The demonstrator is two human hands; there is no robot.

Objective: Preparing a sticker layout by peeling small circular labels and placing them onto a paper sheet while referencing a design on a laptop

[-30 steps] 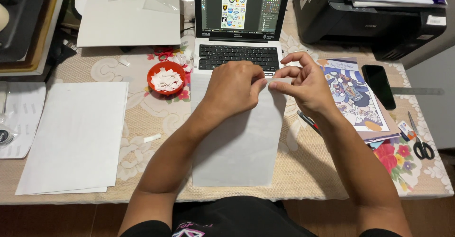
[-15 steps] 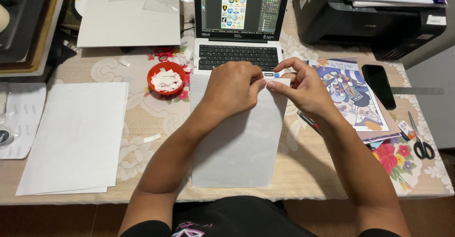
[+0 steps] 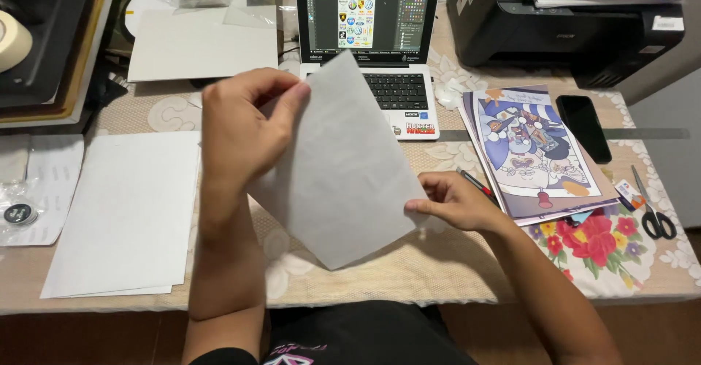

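So the translucent sheet (image 3: 343,168) is up off the table now, tilted on its corner in front of the laptop (image 3: 369,51). My left hand (image 3: 244,128) pinches its upper left edge between thumb and fingers, and my right hand (image 3: 456,204) pinches the lower right edge, both grips closed on the paper. I'd say it's peeled or lifted free, but nothing's been laid down anywhere yet. Left of the laptop, nearer me, a stack of white sheets (image 3: 124,212) sits flat and looks untouched. Right of the laptop there's a cartoon print (image 3: 529,150), a black phone (image 3: 584,128), and scissors (image 3: 653,215) further out. Black printer (image 3: 562,22) is up beside the laptop's screen.
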